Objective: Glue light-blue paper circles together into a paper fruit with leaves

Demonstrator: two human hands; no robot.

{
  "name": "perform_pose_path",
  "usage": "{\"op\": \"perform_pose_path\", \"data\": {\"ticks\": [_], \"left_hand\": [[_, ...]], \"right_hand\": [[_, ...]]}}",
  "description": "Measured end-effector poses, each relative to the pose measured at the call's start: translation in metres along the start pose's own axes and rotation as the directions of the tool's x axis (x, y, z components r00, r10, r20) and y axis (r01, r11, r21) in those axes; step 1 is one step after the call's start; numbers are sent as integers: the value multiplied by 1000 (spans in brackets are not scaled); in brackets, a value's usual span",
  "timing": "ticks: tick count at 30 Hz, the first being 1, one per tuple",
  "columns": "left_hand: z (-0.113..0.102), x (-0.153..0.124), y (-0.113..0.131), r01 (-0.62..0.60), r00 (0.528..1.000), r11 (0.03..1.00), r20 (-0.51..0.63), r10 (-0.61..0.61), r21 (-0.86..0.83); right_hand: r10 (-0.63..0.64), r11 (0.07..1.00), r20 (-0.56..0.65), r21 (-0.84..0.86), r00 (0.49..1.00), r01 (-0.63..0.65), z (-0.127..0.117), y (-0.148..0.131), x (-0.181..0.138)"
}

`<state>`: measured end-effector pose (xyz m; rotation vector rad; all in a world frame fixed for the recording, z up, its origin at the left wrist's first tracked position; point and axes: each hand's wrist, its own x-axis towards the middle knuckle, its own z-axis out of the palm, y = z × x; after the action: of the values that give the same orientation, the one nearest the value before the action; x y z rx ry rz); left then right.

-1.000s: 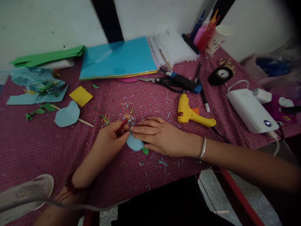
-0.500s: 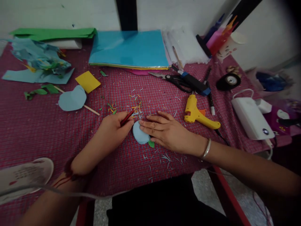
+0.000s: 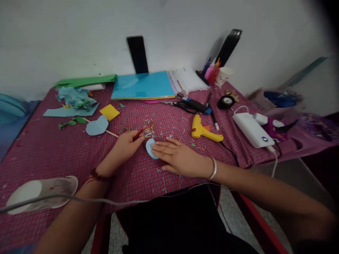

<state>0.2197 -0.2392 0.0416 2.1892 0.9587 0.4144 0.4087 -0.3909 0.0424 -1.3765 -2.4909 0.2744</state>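
My left hand (image 3: 124,149) is closed around a dark red pencil (image 3: 138,134), its tip pointing up and to the right over small paper scraps (image 3: 150,132). My right hand (image 3: 182,158) lies flat with fingers stretched out, the fingertips on a light blue paper circle (image 3: 149,150) and covering its right side. Left of my hands, a light blue paper cutout (image 3: 96,126) lies on a thin wooden stick (image 3: 112,134), beside a yellow paper square (image 3: 109,112) and green paper leaves (image 3: 71,122).
To the right lie a yellow glue gun (image 3: 203,130), scissors (image 3: 185,106), a blue-black cutter (image 3: 198,105), a roll of black tape (image 3: 226,101) and a white power bank (image 3: 251,130). Blue sheets (image 3: 143,84) lie at the back. A paper cup (image 3: 53,190) lies front left; a cable (image 3: 113,202) crosses in front.
The view has tilted up and shows more wall. My right fingers reach further over the circle, and the green leaf beside it is out of sight. The pencil stays in my left hand.
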Motion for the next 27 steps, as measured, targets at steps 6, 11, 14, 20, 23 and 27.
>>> {"op": "perform_pose_path", "data": {"ticks": [6,11,14,20,23,27], "left_hand": [[-6,0,-2,-18,1000,999,-25,18,34],[-13,-1,-3,5,1000,997,-24,-3,73],[-15,-1,-3,40,999,995,-17,-39,87],[-20,-2,-4,56,998,997,-31,-54,60],[-22,-3,-5,26,998,1000,-50,-25,18],[-20,-6,2,-74,993,996,-92,69,-51]], "right_hand": [[79,994,-79,81,994,-73,5,-2,-1],[280,959,-249,117,927,-259,-3,-10,6],[292,956,-231,94,928,-277,-1,-22,16],[386,921,-223,142,895,-362,10,-25,35],[462,880,-230,240,856,-410,9,-14,37],[593,768,-204,432,779,-472,2,8,41]]}}
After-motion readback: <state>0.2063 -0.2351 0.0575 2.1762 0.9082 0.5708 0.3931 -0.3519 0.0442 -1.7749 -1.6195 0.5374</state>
